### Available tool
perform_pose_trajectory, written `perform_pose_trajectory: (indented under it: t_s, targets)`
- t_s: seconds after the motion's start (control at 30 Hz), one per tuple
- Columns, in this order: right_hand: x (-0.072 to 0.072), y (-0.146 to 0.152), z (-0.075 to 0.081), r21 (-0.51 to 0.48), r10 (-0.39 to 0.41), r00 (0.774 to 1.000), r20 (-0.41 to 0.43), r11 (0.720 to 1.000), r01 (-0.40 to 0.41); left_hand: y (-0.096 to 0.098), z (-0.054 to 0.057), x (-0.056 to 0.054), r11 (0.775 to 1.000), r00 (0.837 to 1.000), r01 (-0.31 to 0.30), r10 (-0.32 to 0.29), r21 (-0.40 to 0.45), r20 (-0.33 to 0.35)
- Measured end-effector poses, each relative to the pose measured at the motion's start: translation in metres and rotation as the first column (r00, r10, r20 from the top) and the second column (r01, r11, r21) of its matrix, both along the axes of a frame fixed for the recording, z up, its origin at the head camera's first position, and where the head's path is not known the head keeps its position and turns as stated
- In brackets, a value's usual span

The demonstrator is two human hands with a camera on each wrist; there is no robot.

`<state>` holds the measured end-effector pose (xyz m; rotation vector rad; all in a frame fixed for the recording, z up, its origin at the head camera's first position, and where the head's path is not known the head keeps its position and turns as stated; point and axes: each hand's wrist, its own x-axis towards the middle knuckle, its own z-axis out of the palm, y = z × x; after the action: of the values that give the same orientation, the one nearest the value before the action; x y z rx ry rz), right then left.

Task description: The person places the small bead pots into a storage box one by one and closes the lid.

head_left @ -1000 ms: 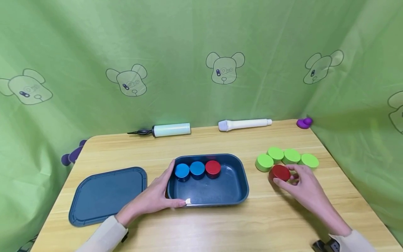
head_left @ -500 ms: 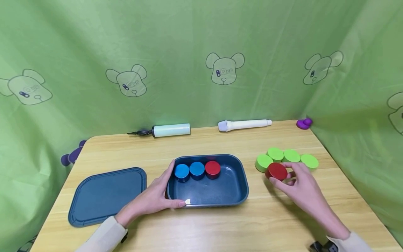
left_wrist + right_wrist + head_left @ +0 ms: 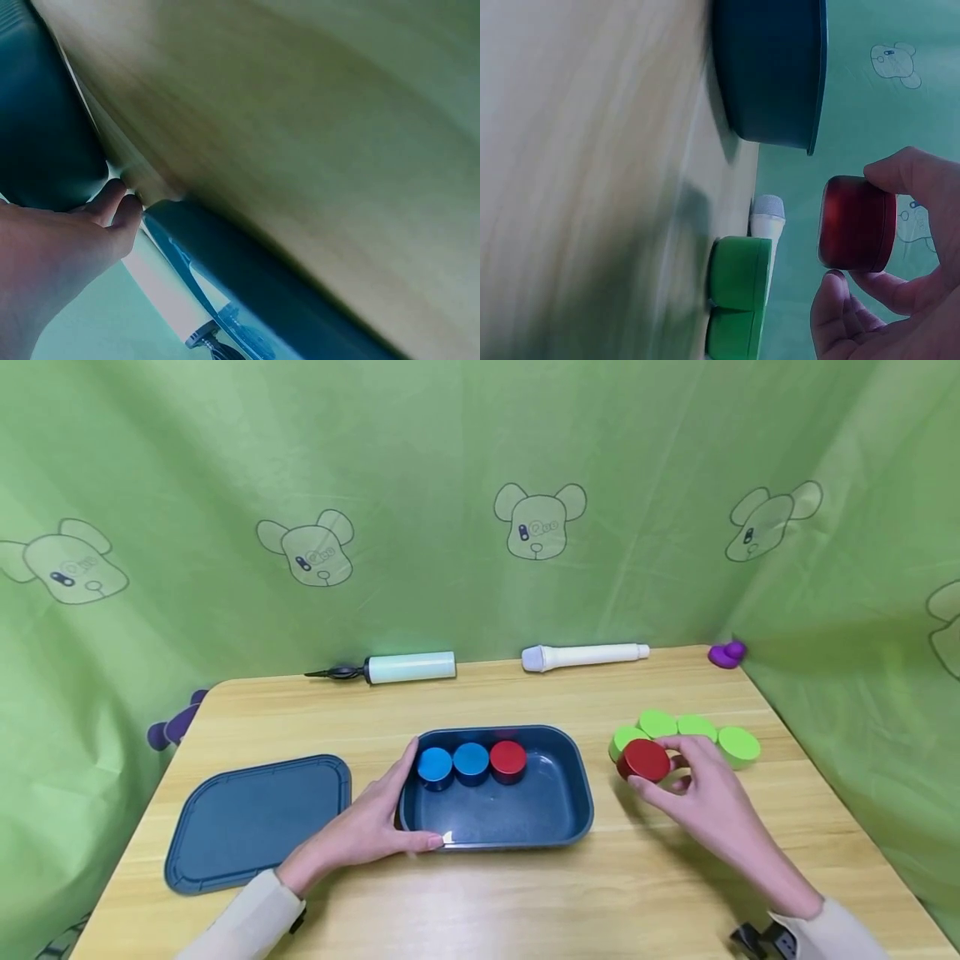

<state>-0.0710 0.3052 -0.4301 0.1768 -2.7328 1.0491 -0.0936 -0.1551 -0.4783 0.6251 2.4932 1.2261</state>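
In the head view my left hand (image 3: 367,827) grips the left end of an open dark blue plastic box (image 3: 517,818), thumb along its near rim and fingers at its far left corner. Two blue round tins (image 3: 453,764) and a red one (image 3: 507,762) stand in a row inside, along the back wall. Right of the box, my right hand (image 3: 705,793) pinches another red round tin (image 3: 645,760) between thumb and fingers. The right wrist view shows this tin (image 3: 855,225) held up off the wood. Several green round tins (image 3: 738,745) stand just behind it.
A flat dark blue lid (image 3: 258,822) lies left of the box. Along the table's back edge are a hand pump (image 3: 408,667), a white microphone (image 3: 588,656) and a purple object (image 3: 726,654). A green curtain (image 3: 420,527) hangs behind.
My right hand has carried the red tin up and to the left, so it now overlaps the leftmost green tin. My left hand and the box have stayed put.
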Motion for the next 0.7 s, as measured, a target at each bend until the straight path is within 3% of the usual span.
perform_pose_trajectory:
  t_s: [0.23,0.7]
  targets:
    - [-0.005,-0.006,0.006,-0.007,0.017,1.0,-0.019,1.0,-0.017,0.0,0.001,0.0,1.0,1.0,0.0,0.0,-0.001,0.009]
    - [-0.019,-0.021,0.014,-0.03,0.04,0.999,0.024,0.999,-0.039,0.001,0.002,0.0,1.0,1.0,0.002,-0.002,0.007,0.01]
